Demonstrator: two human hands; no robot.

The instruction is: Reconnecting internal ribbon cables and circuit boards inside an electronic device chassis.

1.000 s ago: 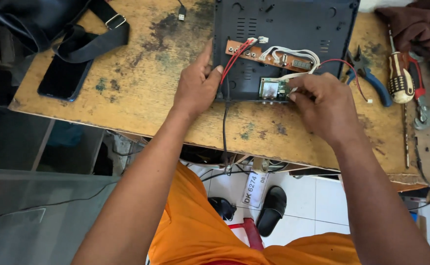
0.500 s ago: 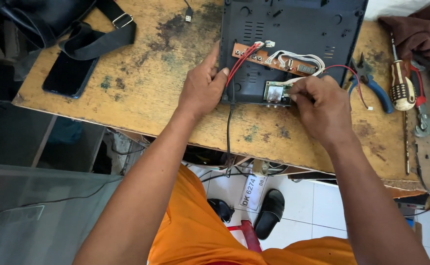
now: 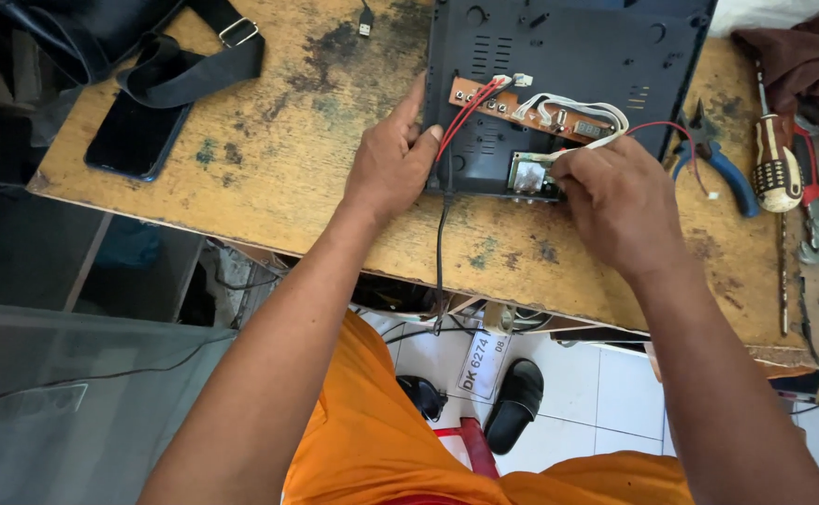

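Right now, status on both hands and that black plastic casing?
Left hand braces black plastic casing. Right hand pinches small metal-canned circuit module. Red wires cross nearby.

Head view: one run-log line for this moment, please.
left hand steadies black casing | right hand fingers pinch small board | pliers idle

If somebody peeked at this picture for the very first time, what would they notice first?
Probably the two hands in the middle: the left hand rests on the near left edge of a black plastic casing, while the right hand pinches a small circuit board at its near edge. Red wires cross a brown board inside.
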